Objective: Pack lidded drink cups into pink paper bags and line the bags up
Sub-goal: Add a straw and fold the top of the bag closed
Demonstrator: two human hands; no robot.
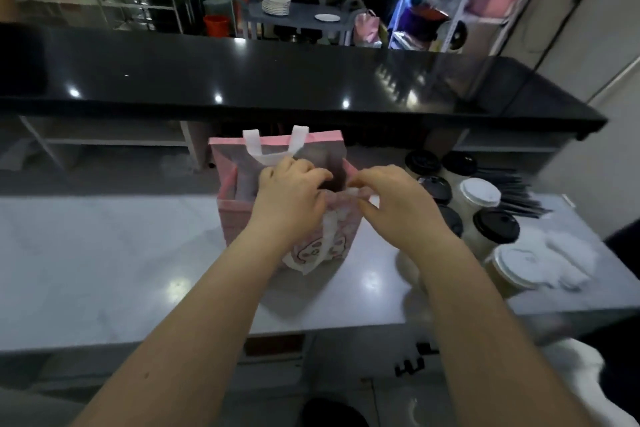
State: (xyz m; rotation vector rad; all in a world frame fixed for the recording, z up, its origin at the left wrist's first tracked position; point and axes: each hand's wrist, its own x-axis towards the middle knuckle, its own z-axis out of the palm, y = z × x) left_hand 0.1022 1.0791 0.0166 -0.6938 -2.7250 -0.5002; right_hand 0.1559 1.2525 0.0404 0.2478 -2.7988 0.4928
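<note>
Pink paper bag (239,218) stands upright near mid-desk, mouth open, with a cartoon print on its near face. Far white handle (273,149) stands up at the bag's 12 o'clock; the near handle hangs down its front. Left hand (291,198) is on the near rim, fingers curled over the edge into the mouth and gripping it. Right hand (398,204) is at the rim's 3 o'clock corner, thumb and fingertips pinching the paper. Bag interior is dark, so contents cannot be told. Cups (479,204) are clustered at 3 o'clock of the bag, close beside it, some with black lids and some with white, all upright. Desk (104,253) is pale grey and glossy. Black counter (277,80) runs across at 12 o'clock, raised above the desk.
</note>
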